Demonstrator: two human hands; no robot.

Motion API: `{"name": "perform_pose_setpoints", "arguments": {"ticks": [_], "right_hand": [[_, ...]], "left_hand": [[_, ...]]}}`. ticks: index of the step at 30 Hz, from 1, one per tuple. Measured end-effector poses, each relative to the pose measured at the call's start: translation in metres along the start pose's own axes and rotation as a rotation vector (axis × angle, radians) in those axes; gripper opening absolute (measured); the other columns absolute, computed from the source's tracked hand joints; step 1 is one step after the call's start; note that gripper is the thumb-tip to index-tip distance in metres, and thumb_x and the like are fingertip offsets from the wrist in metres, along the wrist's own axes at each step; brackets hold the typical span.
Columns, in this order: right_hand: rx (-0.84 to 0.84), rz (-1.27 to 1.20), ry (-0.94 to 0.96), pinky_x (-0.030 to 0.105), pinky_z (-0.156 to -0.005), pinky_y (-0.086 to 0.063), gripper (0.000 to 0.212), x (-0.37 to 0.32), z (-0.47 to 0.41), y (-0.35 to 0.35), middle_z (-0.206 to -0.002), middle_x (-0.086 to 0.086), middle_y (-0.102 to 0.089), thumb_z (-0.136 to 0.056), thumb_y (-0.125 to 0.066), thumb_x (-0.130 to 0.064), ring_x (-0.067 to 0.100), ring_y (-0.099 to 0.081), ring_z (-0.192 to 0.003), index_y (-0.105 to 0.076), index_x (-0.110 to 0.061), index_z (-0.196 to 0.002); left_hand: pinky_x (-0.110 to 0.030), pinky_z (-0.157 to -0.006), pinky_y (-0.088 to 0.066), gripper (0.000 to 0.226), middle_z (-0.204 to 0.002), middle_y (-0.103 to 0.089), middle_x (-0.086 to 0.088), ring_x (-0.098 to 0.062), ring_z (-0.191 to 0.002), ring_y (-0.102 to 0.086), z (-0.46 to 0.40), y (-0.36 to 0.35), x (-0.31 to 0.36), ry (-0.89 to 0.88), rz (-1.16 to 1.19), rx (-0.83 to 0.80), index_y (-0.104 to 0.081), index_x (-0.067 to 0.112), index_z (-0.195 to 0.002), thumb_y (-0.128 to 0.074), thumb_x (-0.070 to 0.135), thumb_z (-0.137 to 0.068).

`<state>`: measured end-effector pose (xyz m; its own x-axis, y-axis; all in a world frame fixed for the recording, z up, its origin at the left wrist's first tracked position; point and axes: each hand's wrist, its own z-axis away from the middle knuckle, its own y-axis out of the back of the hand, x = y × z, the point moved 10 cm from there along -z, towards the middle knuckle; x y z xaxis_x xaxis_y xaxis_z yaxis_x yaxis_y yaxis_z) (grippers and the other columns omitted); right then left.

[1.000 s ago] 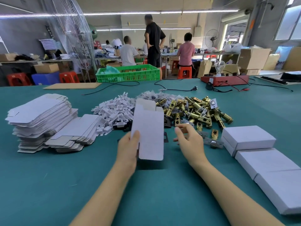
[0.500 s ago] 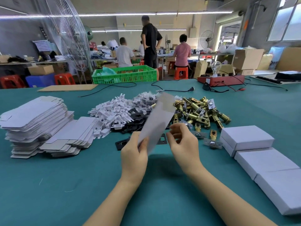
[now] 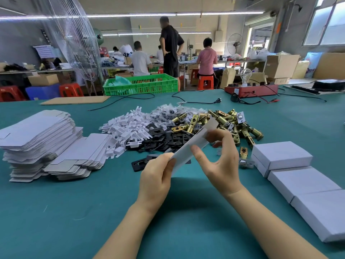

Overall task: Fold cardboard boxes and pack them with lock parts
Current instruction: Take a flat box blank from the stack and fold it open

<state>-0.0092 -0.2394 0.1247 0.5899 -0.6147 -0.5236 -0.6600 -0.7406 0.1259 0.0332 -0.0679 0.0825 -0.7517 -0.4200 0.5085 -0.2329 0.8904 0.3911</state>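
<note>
A flat white cardboard box blank [image 3: 194,144] is held tilted above the green table [image 3: 56,212], its far end pointing up to the right. My left hand [image 3: 156,180] grips its near lower end. My right hand [image 3: 220,157] pinches the blank's upper part between thumb and fingers. Behind it lie piles of lock parts: brass latch bolts [image 3: 222,122], black plates [image 3: 168,137] and white plastic pieces [image 3: 127,128]. Stacks of flat blanks [image 3: 37,135] sit at the left. Three folded white boxes [image 3: 280,154] stand in a row at the right.
A green crate [image 3: 141,85], a brown cardboard sheet [image 3: 74,100], black cables [image 3: 197,100] and a red tester with a bulb [image 3: 250,88] sit along the table's far side. Several people work at benches behind. A large fan [image 3: 71,38] stands at the far left.
The blank has turned from facing me flat to lying edge-on and tilted to the right. My right hand came off the table and took hold of its upper part.
</note>
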Motion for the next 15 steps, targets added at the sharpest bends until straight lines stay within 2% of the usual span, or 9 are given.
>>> {"name": "perform_pose_setpoints", "arguments": {"ticks": [3, 6, 9, 11, 13, 15], "right_hand": [[-0.038, 0.041, 0.019, 0.027, -0.077, -0.046, 0.036, -0.001, -0.004, -0.002, -0.091, 0.0, -0.054, -0.08, -0.072, -0.032, 0.018, -0.053, -0.086, -0.06, -0.002, -0.096], [-0.057, 0.064, 0.028, 0.034, -0.073, -0.047, 0.028, -0.002, -0.006, -0.003, -0.087, 0.001, -0.053, -0.078, -0.074, -0.026, 0.018, -0.05, -0.083, -0.062, -0.002, -0.085], [-0.089, 0.126, 0.076, 0.024, -0.07, -0.041, 0.032, -0.01, -0.005, -0.006, -0.088, 0.003, -0.054, -0.077, -0.073, -0.032, 0.016, -0.049, -0.084, -0.061, -0.003, -0.082], [-0.121, 0.172, 0.082, 0.015, -0.067, -0.035, 0.031, -0.012, -0.002, -0.01, -0.087, 0.001, -0.055, -0.075, -0.075, -0.03, 0.012, -0.048, -0.08, -0.06, -0.004, -0.083], [-0.17, 0.182, 0.061, 0.011, -0.062, -0.031, 0.031, -0.011, -0.001, -0.015, -0.082, -0.003, -0.056, -0.075, -0.074, -0.03, 0.005, -0.045, -0.072, -0.061, -0.007, -0.089], [-0.225, 0.123, 0.015, 0.01, -0.059, -0.03, 0.031, -0.009, 0.002, -0.02, -0.084, -0.007, -0.058, -0.076, -0.074, -0.03, -0.002, -0.044, -0.065, -0.061, -0.012, -0.097]], "left_hand": [[-0.032, -0.067, -0.046, 0.034, -0.088, -0.062, 0.007, -0.016, -0.074, -0.055, 0.001, 0.002, 0.006, -0.054, 0.0, 0.03, -0.067, 0.003, -0.101, -0.043, 0.026, -0.103], [-0.019, -0.069, -0.042, 0.04, -0.093, -0.067, -0.001, -0.013, -0.079, -0.056, 0.004, 0.005, 0.008, -0.044, 0.01, 0.068, -0.063, 0.006, -0.107, -0.037, 0.037, -0.103], [-0.019, -0.075, -0.044, 0.042, -0.096, -0.069, -0.009, -0.014, -0.085, -0.058, 0.007, 0.013, 0.006, -0.041, -0.024, 0.145, -0.064, 0.0, -0.108, -0.039, 0.034, -0.103], [-0.02, -0.074, -0.043, 0.03, -0.092, -0.065, -0.01, -0.015, -0.084, -0.056, 0.007, 0.018, 0.008, -0.081, -0.041, 0.176, -0.061, 0.007, -0.108, -0.041, 0.028, -0.103], [-0.018, -0.075, -0.041, 0.016, -0.09, -0.061, -0.009, -0.013, -0.083, -0.052, 0.006, 0.019, 0.008, -0.101, -0.068, 0.178, -0.057, 0.013, -0.108, -0.045, 0.019, -0.1], [-0.017, -0.075, -0.041, 0.018, -0.09, -0.06, -0.009, -0.013, -0.083, -0.051, 0.005, 0.02, 0.005, -0.09, -0.065, 0.182, -0.06, 0.01, -0.107, -0.046, 0.014, -0.097]]}}
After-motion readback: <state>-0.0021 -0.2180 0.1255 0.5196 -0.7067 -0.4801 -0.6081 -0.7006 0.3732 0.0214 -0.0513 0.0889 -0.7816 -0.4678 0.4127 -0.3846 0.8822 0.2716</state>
